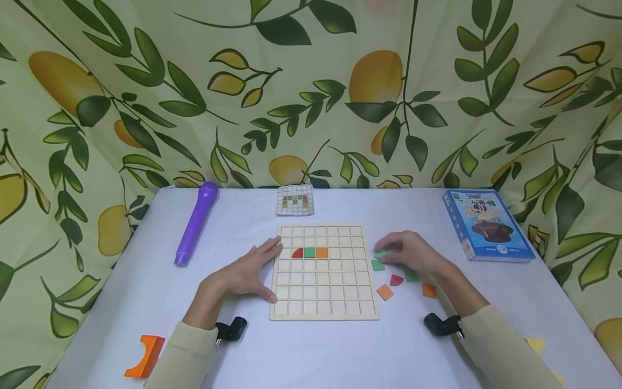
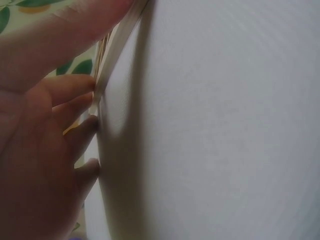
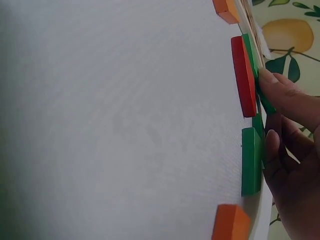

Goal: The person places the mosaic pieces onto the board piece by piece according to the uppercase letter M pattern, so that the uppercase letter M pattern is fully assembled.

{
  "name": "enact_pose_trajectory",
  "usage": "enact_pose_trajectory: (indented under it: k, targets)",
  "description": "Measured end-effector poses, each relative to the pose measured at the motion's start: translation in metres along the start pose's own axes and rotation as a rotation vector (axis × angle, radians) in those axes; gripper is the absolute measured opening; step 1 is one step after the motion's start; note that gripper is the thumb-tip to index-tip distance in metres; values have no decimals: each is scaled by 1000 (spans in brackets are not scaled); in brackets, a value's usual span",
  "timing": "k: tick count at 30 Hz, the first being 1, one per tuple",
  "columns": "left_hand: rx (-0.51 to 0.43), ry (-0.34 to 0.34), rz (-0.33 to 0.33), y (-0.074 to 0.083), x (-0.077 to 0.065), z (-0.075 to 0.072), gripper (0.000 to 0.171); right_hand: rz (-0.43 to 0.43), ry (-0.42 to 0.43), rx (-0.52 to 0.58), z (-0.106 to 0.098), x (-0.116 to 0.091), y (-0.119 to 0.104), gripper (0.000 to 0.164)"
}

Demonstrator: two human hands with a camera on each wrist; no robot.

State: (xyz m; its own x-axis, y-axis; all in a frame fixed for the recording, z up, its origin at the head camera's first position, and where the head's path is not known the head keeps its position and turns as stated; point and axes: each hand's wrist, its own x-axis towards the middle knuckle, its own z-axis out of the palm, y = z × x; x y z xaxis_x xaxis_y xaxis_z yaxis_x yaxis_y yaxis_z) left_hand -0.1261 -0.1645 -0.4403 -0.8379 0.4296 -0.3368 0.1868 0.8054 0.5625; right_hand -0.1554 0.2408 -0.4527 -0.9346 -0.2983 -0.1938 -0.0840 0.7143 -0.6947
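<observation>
Grip: right hand [image 1: 412, 251] pinched flat green tile [image 1: 380, 253] at fingertips [image 3: 269, 78] | left hand [image 1: 245, 270], spread, touched pale wooden grid board [image 1: 318, 292]

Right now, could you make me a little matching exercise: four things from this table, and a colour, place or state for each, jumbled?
1. Left hand
2. Right hand
3. Long stick
4. Printed box

A. Mostly blue
B. At the left edge of the grid board
C. Purple
D. With a green tile at its fingertips

Pairs: 1-B, 2-D, 3-C, 4-A
</observation>
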Motion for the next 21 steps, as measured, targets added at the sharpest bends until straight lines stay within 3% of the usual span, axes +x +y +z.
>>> enact_pose_trajectory:
  k: [8, 21]
  targets:
    - [2, 2, 8, -1, 0, 0, 125, -50, 1, -16, -2, 1, 1, 22]
    - [10, -8, 19, -1, -1, -1, 125, -77, 4, -23, -12, 3, 0, 31]
